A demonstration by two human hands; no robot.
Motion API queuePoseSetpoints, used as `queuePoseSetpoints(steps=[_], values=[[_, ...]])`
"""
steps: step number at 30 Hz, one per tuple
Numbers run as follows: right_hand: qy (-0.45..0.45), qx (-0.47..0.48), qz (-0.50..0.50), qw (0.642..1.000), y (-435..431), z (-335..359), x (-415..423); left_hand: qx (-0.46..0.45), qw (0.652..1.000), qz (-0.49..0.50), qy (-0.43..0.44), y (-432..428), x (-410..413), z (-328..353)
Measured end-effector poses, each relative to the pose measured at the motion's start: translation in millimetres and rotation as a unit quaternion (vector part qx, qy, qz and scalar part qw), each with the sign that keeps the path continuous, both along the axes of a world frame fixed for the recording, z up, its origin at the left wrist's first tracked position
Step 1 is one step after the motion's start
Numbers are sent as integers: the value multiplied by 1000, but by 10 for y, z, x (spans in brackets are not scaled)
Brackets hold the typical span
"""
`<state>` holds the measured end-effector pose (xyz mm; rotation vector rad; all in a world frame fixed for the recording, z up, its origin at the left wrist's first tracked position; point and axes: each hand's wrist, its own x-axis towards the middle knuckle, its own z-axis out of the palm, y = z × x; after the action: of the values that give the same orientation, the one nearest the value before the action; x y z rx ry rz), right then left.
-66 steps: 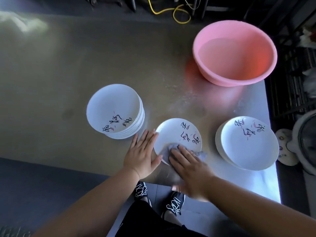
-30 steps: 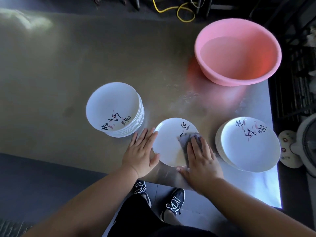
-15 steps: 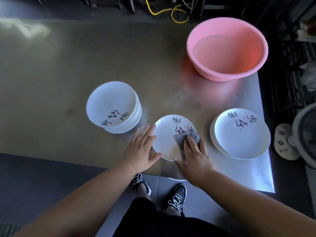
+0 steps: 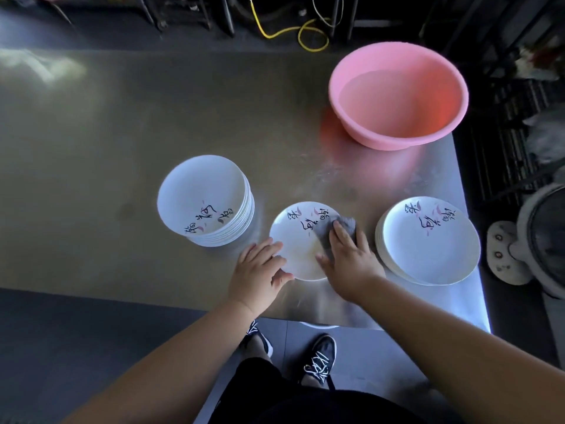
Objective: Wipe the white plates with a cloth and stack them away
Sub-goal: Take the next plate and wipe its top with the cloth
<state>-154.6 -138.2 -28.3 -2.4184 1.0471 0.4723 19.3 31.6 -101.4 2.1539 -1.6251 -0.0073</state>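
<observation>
We wipe one plate at the table, seen from the head camera.

Our right hand [image 4: 348, 261] lies flat, fingers straight, and presses a grey cloth [image 4: 344, 225] onto the right side of the white plate [image 4: 295, 244]; it grips nothing. Our left hand [image 4: 256, 270] rests loosely spread on the plate's left rim, the thumb at its near edge, steadying it rather than clasping it. The plate sits flat on the metal table [image 4: 122, 133], near its front edge. Left of the plate stands a tall stack of plates [image 4: 198, 191], and right of the plate a lower stack [image 4: 428, 246], both close but not touching it. Beyond the plate, to the right, sits a pink basin [image 4: 382, 139]. Below the plate, past the table edge, we see black shoes [image 4: 319, 359].
</observation>
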Motion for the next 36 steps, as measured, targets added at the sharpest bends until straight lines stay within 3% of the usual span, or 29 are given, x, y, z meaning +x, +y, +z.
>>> queuePoseSetpoints(steps=[5,9,15,20,26,32,36], values=[[32,17,-1,999,299,31,-89,45,998,48,-7,11,-212,142],[61,45,27,997,472,96,-283,77,997,19,17,-6,-336,315],[-18,3,45,999,-240,-21,-104,81,996,-24,24,-66,17,303],[44,26,19,999,324,39,-281,88,995,-27,48,-115,-16,308],[-55,27,-32,998,-148,-79,-46,91,996,0,22,-106,-110,332],[-8,57,-3,998,483,11,-402,150,989,-12,2,-196,-386,417],[-19,53,-17,998,189,-10,-321,159,987,-4,6,-182,-254,477]])
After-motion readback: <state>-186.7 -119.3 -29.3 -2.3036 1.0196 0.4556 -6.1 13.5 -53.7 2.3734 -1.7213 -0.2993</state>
